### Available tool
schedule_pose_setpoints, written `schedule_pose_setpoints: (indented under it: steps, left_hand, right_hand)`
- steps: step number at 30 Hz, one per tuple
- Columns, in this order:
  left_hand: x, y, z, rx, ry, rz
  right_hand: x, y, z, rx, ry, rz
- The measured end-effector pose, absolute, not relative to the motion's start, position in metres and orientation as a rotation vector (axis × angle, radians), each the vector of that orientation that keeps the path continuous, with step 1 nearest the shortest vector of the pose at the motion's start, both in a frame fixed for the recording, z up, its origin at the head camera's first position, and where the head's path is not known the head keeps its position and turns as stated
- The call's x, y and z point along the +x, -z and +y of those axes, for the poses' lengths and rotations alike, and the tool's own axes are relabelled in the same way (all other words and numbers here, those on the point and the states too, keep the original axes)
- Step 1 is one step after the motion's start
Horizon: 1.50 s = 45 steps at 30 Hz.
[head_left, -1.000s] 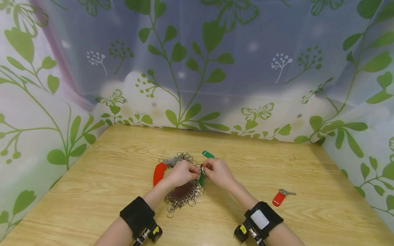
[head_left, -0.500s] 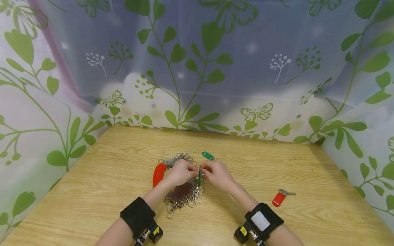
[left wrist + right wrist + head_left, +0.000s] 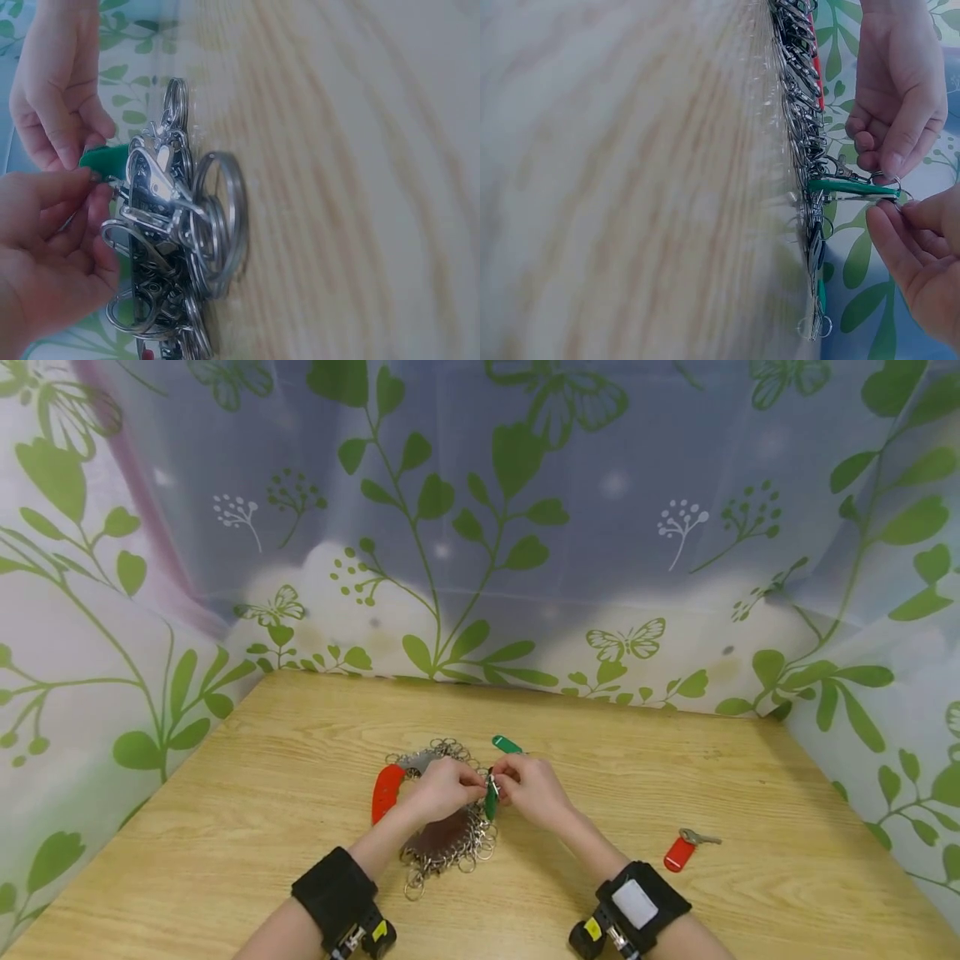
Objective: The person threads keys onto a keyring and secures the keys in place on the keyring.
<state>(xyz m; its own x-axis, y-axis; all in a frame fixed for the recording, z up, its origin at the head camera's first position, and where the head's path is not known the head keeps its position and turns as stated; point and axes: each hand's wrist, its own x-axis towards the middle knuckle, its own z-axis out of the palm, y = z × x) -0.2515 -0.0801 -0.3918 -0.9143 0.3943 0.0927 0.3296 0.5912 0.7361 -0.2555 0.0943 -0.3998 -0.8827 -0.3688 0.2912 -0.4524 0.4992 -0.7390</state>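
Observation:
My left hand (image 3: 448, 789) and right hand (image 3: 534, 789) meet at the right side of a round key holder with a red grip (image 3: 387, 792) and a fringe of metal split rings and clasps (image 3: 161, 255). Between the fingertips is a small split ring (image 3: 889, 180), with a green key tag (image 3: 847, 187) and a key (image 3: 855, 198) hanging side by side from it. Left thumb and fingers pinch the ring near a swivel clasp (image 3: 841, 166). The right thumb and forefinger pinch its other side. In the head view the fingers partly cover the ring.
A second green key tag (image 3: 507, 743) lies just behind the right hand. Farther right on the wooden table (image 3: 600, 760), a red key tag (image 3: 678, 855) lies with its key (image 3: 701, 837). A patterned curtain (image 3: 480, 568) surrounds the table's back and sides.
The green tag between the hands turns edge-on half a second ago, then shows more of its face now. Both hands stay almost in place, and the head view tilts slightly.

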Motion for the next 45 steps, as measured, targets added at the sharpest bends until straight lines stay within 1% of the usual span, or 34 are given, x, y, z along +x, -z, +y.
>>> schedule_pose_setpoints:
  steps: [6,10,13,21,26,31,35,40,45]
  left_hand:
    - [-0.2521,0.3904,-0.0796,0.573,-1.250,2.766]
    - [-0.2513,0.3900,-0.0806,0.508,-1.282,2.751]
    - [-0.2513,0.3903,-0.0816,0.510,-1.291,2.736]
    - [-0.2528,0.3934,-0.0832,0.647,-1.245,2.686]
    - [-0.2525,0.3930,-0.0844,0.616,-1.235,2.732]
    - [-0.2527,0.3907,-0.0840,0.530,-1.256,2.737]
    - [-0.2536,0.3892,-0.0828,0.461,-1.277,2.736]
    - [-0.2547,0.3937,-0.0821,0.473,-1.301,2.736]
    - [-0.2553,0.3968,-0.0814,0.545,-1.274,2.731]
  right_hand:
    - [-0.2538,0.3995,0.0931,0.744,-1.321,-2.625]
    - [-0.2515,0.3973,0.0926,0.827,-1.194,-2.613]
    - [-0.2508,0.3964,0.0923,0.869,-1.138,-2.601]
    - [-0.2514,0.3951,0.0927,0.762,-1.266,-2.649]
    - [-0.2516,0.3972,0.0923,0.719,-1.353,-2.651]
    - [-0.2496,0.3962,0.0918,0.758,-1.381,-2.632]
    - [-0.2496,0.3956,0.0910,0.795,-1.320,-2.615]
    - [-0.2503,0.3968,0.0896,0.796,-1.286,-2.617]
    - [-0.2490,0.3980,0.0899,0.732,-1.303,-2.647]
